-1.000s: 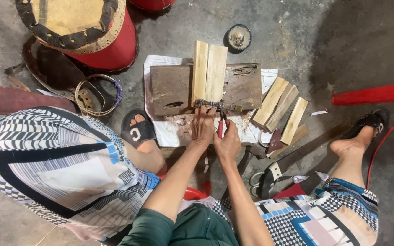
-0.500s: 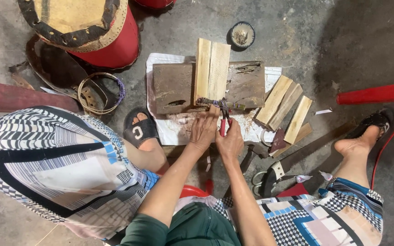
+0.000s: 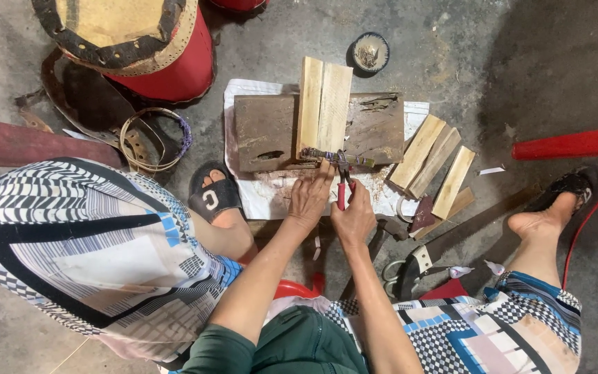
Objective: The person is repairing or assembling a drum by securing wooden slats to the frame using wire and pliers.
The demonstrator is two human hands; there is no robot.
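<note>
Red-handled pliers sit clenched in the right hand; left hand fingers pin the bound strip; best squeeze squarely, steadily.

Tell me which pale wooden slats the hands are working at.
The upright pair of slats lying across the dark board, directly above the left hand and right hand; the loose slats lie apart, rightward.

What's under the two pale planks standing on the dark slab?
The two pale planks rest on a dark slab, itself on white sheet. Whatever sits directly beneath the planks is covered.
</note>
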